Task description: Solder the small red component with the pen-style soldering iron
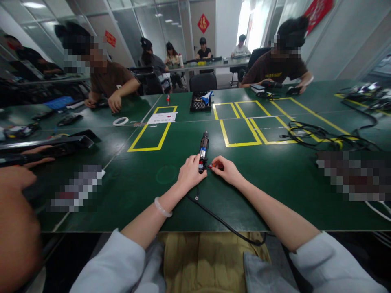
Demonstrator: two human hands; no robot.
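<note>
Our left hand (190, 174) closes its fingers round the near end of the tool (203, 145), which lies on the tabletop (275, 183). Our right hand (228, 170) pinches a small red bit (211, 166) against it. The tool seems rigid and light, so we'd grip its barrel.

Dark green flat table top (275, 191), marked out with yellow tape rectangles (143, 149). Right at the fingertips (197, 161) a slim black-and-blue cylindrical tool (203, 144) is laid pointing away from them. It's gripped at its near end, with a small red part (210, 166) pinched just beside it. A thin black cable (220, 219) is trailed back behind the fingers. Well beyond them a white paper sheet (161, 118), white tape ring (120, 121) and black bit tray (200, 103) are parked. Tangled black cords (308, 132) are dumped off to the right.
</note>
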